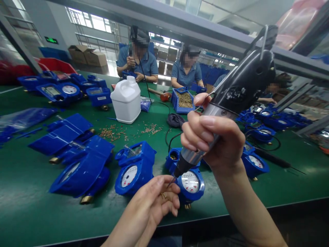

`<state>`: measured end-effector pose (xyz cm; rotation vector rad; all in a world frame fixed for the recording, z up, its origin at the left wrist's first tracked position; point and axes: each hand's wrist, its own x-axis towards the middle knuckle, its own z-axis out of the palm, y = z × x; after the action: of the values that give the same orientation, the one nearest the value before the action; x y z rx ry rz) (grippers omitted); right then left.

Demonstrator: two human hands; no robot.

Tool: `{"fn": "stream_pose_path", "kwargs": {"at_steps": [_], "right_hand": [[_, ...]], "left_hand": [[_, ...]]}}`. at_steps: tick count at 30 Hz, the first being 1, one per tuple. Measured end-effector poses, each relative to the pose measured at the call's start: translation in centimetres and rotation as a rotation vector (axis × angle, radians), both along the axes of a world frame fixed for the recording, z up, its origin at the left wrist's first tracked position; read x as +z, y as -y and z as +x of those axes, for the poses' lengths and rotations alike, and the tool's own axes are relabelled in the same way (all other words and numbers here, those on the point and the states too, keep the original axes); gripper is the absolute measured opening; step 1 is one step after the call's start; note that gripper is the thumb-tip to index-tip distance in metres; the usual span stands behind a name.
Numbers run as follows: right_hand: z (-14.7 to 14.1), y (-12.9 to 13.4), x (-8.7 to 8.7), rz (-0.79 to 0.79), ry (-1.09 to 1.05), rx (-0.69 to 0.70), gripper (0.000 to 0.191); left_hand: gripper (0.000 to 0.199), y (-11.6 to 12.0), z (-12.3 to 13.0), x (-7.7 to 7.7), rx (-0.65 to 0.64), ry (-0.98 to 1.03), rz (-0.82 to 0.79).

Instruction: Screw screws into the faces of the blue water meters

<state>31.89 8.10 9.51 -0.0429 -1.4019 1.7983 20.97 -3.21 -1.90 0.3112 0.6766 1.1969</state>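
My right hand [221, 140] is wrapped round an electric screwdriver [240, 85] with a black top and a silver barrel. The tool slants down to the left, and its thin bit reaches my left hand [154, 197]. The fingers of my left hand are curled, with a few small brass screws [163, 195] in them; thumb and forefinger are at the bit's tip. Just behind that hand is a blue water meter [190, 181] with a white dial, partly covered by the tool and fingers. Another blue meter [136, 168] lies to its left.
Several blue meters [77, 161] lie left on the green table [33, 219]. Loose screws [151, 129], a white jug [126, 99], a blue bin [183, 101] of screws and a mallet [164, 96] lie farther back. A cable runs near the bin. Co-workers [186, 68] sit opposite.
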Motion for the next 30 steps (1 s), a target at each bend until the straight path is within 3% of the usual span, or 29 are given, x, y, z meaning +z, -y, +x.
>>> {"fn": "stream_pose_path", "kwargs": {"at_steps": [5,11,21,26,30], "right_hand": [[0.6,0.3,0.6,0.005,-0.004,-0.026,0.021],[0.5,0.9,0.1,-0.003,-0.017,0.01,0.01],[1.5,0.5,1.6,0.044,-0.003,-0.086,0.016],[1.8,0.5,1.8,0.065,-0.01,-0.123,0.015],[1.9,0.5,1.9,0.052,-0.028,-0.086,0.014]], "left_hand": [[0.028,0.1,0.0,-0.3,0.006,0.004,-0.026],[0.025,-0.6,0.2,0.2,0.059,0.056,-0.039],[0.02,-0.6,0.4,-1.4,-0.089,0.015,0.034],[0.024,-1.1,0.7,-1.7,-0.082,-0.106,0.065],[0.028,-1.1,0.5,-1.5,-0.033,-0.422,0.106]]}}
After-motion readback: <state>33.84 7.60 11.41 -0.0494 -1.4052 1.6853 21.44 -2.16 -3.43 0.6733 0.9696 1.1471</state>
